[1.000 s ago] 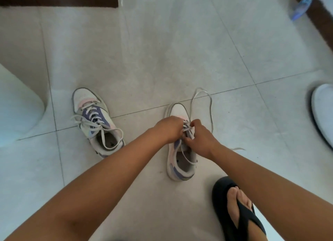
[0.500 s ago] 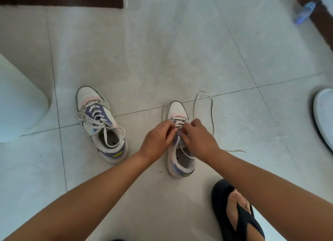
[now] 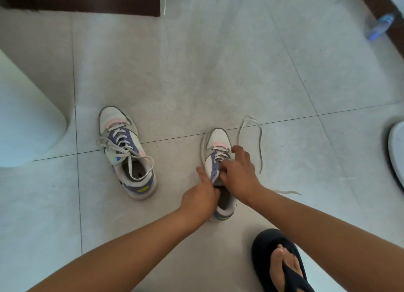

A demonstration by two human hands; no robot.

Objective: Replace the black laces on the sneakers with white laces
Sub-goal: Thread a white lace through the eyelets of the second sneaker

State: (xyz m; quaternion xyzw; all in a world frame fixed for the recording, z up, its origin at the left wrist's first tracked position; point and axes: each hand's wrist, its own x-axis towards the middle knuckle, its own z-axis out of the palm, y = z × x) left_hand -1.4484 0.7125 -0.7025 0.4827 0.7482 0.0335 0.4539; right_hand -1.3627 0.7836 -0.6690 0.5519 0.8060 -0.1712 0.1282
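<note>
Crouching over the pale grey tiled floor [image 3: 196, 73], a person works with both bare hands on a white, lilac and pink leather sneaker [image 3: 215, 138] that stands toe-away near the middle of the view. The right hand [image 3: 239, 173] lies over the sneaker's tongue and lacing, its fingers curled down onto the lace rows; whether it actually pinches a lace I cannot tell. The left hand [image 3: 201, 196] sits at the sneaker's left side by the ankle opening, its forefinger stretched out along the side panel and the other fingers curled in at the collar, where they seem to grip the edge. A long white flat lace [image 3: 260, 143] runs from under the right hand, loops out on the floor to the right of the toe and trails back, its far end lying beside the right forearm. The matching second sneaker [image 3: 124, 151] stands well apart to the left, already threaded with a white lace whose loose loops drape over its opening. A foot in a black flip-flop sandal [image 3: 262, 254] rests on the floor at the lower right. A blurred blue plastic bottle [image 3: 379, 26] lies at the upper right by a dark wooden skirting.
</note>
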